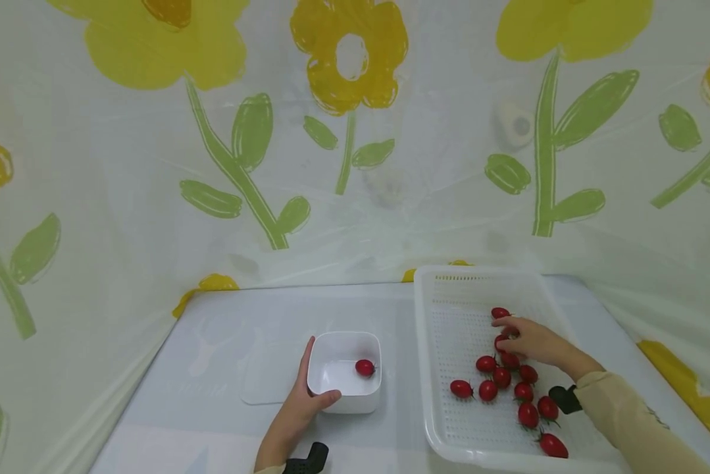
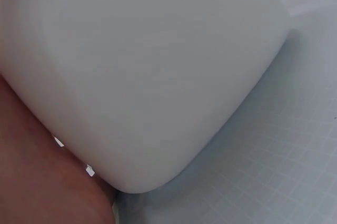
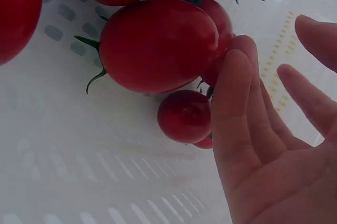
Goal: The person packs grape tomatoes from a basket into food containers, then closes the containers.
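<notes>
My left hand (image 1: 303,395) holds a small white square bowl (image 1: 351,403) at its near left corner, the thumb over the front rim and a finger along the left side. Inside the bowl lies one cherry tomato (image 1: 364,368). In the left wrist view the bowl's smooth wall (image 2: 152,76) fills most of the picture. Over a white perforated basket (image 1: 428,395), my right hand (image 1: 532,339) reaches down among several red cherry tomatoes (image 1: 501,377). The right wrist view shows its fingers (image 3: 234,108) apart from the thumb, fingertips right beside a tomato (image 3: 158,45) with green stems nearby.
A pale flat lid-like piece (image 1: 266,375) lies left of the bowl on the white table (image 1: 212,395). Behind the table hangs a white cloth with yellow flowers (image 1: 355,59). The basket's raised rim stands right of the bowl.
</notes>
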The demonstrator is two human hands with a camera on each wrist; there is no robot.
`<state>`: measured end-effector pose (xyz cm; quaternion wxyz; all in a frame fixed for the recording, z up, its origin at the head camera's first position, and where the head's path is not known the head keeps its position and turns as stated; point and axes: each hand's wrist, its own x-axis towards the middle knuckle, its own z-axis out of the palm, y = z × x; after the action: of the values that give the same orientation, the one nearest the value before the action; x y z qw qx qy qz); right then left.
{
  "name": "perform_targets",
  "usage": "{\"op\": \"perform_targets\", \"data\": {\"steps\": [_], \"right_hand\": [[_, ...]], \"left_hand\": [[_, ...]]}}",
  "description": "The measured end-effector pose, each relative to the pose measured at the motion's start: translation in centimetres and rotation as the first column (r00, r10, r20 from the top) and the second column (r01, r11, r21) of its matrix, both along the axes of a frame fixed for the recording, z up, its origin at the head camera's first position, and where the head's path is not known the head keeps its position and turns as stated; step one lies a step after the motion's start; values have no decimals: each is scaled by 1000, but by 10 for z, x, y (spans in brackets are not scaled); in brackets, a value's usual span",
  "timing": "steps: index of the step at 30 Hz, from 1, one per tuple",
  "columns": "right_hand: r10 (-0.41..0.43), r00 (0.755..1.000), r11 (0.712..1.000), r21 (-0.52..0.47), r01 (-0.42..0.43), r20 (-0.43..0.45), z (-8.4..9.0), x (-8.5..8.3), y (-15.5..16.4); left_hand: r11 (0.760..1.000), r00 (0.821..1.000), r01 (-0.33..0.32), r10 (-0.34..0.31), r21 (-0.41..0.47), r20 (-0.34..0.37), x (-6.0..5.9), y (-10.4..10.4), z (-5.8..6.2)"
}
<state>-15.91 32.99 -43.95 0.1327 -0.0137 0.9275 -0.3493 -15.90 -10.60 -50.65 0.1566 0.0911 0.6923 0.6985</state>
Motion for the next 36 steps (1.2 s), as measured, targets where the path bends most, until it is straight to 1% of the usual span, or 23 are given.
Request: {"op": "perform_targets", "data": {"steps": [3, 9, 12, 17, 25, 29, 32, 36], "right_hand": [[-14, 999, 1000, 1, 14, 29, -3, -1, 1], [21, 999, 999, 47, -22, 25, -9, -3, 4], [45, 999, 993, 109, -44, -1, -12, -5, 3], [107, 992, 968, 235, -88, -69, -18, -8, 1], [138, 986, 945, 312, -101, -96, -15, -8, -2], [134, 986, 933, 348, -92, -99, -16, -9, -2], [122, 986, 932, 354, -75, -114, -14, -8, -5], [111, 983, 939, 341, -57, -143, -6, -7, -9]], "left_hand": [[1000, 1000, 6, -6, -3, 0, 0, 0, 0], [1000, 1000, 15, -15, -17, -8, 2, 0, 0], [1000, 1000, 11, -11, -27, -7, 2, -1, 0], [1000, 1000, 9, -9, -17, -12, 2, 0, -1], [1000, 1000, 16, -16, 9, -11, 1, 1, -2], [1000, 999, 20, -20, -3, -26, 1, 2, -2], [1000, 999, 16, -17, -17, -32, 1, 1, -3], [1000, 999, 10, -11, -18, -34, 1, 0, -4]]}}
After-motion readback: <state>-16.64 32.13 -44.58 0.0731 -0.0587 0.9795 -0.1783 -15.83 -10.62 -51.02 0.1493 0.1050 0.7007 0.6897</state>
